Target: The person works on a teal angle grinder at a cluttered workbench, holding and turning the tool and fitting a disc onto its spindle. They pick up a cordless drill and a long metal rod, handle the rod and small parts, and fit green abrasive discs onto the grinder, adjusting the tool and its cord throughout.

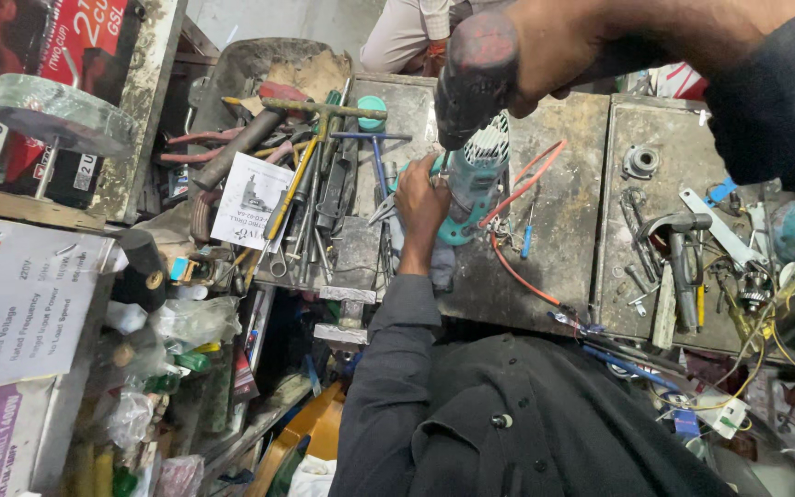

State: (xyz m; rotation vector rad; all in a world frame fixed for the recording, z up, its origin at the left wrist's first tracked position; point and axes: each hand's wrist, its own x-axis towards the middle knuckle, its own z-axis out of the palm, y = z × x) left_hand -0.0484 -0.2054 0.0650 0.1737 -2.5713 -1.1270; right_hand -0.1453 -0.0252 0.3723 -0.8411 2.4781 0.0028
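My left hand (420, 201) reaches forward from a grey sleeve and grips a teal power tool (473, 179) that lies on the stained metal workbench (563, 230). Small pliers (384, 212) lie right beside that hand. My right hand (554, 41) is raised close to the camera at the top. It is closed around a thick dark tool handle with red smears (473, 78), which hangs over the power tool. What is at the working end of this handle is hidden.
A heap of wrenches, screwdrivers and a white leaflet (250, 198) fills the bench's left. Red wire (517, 267) loops beside the power tool. Pliers and a hammer (683, 267) lie on the right plate. Cardboard boxes (20, 304) stand left. Another person's beige-clad legs (407, 32) are beyond the bench.
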